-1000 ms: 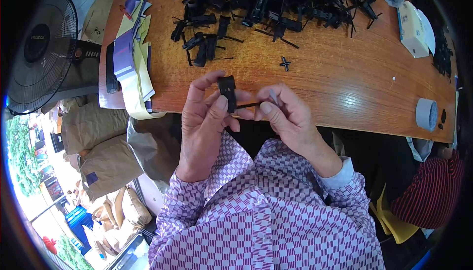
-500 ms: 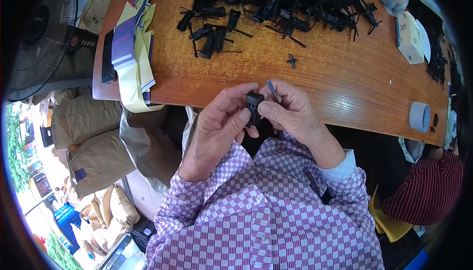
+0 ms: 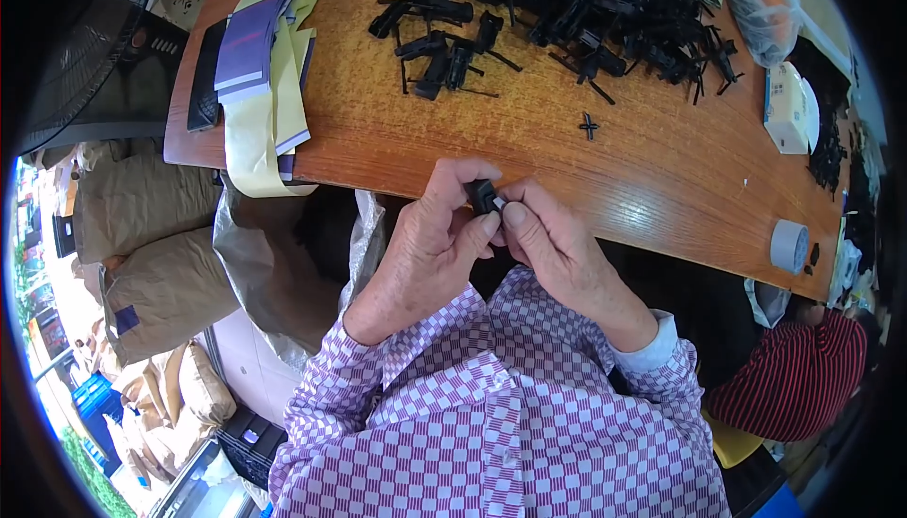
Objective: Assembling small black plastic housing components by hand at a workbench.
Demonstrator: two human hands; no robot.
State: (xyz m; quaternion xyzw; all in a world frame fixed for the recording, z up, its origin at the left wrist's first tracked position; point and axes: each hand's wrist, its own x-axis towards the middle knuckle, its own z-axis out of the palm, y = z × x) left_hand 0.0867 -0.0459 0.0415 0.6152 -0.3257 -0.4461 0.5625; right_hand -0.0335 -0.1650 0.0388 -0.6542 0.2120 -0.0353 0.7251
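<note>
My left hand is closed, pinching a small black plastic part between thumb and fingers at the table's front edge. Against the part's right side, my right hand is closed too, thumb and forefinger pressed together on a small flat metal blade. Only a short pale grey bit of that blade shows; the fingers cover the rest. Beyond my hands, a small black cross-shaped piece lies on the wooden table. A heap of black plastic parts covers the table's far side.
Yellow and purple paper strips hang over the left edge, beside a fan. A tape roll, a white box and a plastic bag sit on the right. A person in a striped red top is at the lower right.
The metal blade, which stuck up from my right hand, now points at the black part. That part has tilted in my left fingers. The whole view has shifted slightly.
</note>
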